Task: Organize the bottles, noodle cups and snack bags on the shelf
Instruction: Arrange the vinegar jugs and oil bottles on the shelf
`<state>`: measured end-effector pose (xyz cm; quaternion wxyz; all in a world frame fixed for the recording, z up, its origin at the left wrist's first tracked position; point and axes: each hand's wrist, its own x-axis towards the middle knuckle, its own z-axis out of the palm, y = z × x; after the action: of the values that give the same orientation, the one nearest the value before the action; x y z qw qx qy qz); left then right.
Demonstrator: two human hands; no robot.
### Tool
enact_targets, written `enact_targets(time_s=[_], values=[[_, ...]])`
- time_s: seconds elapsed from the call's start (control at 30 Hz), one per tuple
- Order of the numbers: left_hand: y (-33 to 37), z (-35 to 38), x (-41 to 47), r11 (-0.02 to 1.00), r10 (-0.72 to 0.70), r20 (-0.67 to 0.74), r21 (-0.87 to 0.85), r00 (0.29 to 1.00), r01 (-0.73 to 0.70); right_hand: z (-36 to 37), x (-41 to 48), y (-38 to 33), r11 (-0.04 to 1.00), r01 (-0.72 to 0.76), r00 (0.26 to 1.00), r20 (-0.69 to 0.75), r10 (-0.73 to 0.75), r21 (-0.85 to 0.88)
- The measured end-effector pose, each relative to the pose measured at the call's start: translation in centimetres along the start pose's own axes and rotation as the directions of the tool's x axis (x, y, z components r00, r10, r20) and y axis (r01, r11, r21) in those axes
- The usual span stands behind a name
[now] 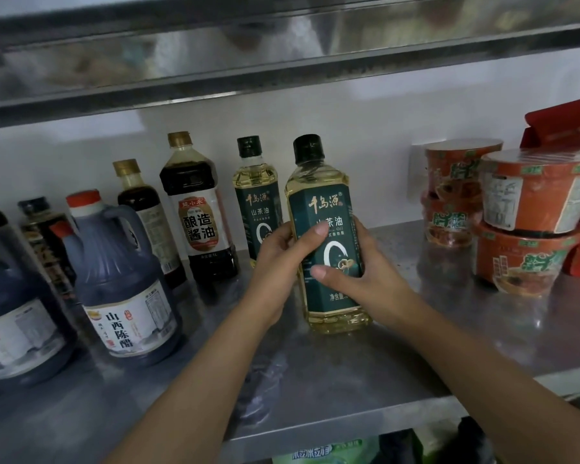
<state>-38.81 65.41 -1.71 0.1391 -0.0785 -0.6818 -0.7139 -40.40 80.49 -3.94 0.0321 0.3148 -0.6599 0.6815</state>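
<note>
A tea-oil bottle [325,209] with a dark green label and black cap stands on the steel shelf [349,380] at centre. My left hand [282,259] grips its left side, thumb across the label. My right hand [365,269] wraps its right side. Behind it stands a second, matching oil bottle [254,185]. Further left are a soy sauce bottle [198,209], a slimmer dark bottle [141,209] and two large vinegar jugs [121,283] [10,313]. Orange noodle cups [533,226] are stacked at the right.
A red snack bag [563,127] leans behind the cups. The upper steel shelf [282,55] hangs low overhead. A white wall backs the shelf. Green packaging [318,453] shows on the level below, under the front edge.
</note>
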Motion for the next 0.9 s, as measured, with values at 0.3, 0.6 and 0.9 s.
enact_targets(time_s=[0.3, 0.6, 0.9], values=[[-0.19, -0.2, 0.36, 0.999, 0.036, 0.038, -0.018, 0.999, -0.035, -0.08, 0.24, 0.52, 0.999, -0.022, 0.999, -0.032, 0.02, -0.048], [-0.39, -0.15, 0.24, 0.994, 0.081, 0.013, -0.074, 0.997, -0.08, -0.1, 0.17, 0.52, 0.998, -0.028, 0.999, -0.044, 0.025, -0.061], [-0.04, 0.33, -0.46, 0.99, 0.133, -0.008, 0.044, 0.991, -0.133, -0.67, -0.02, 0.47, 0.996, -0.084, 0.996, -0.036, 0.086, 0.031]])
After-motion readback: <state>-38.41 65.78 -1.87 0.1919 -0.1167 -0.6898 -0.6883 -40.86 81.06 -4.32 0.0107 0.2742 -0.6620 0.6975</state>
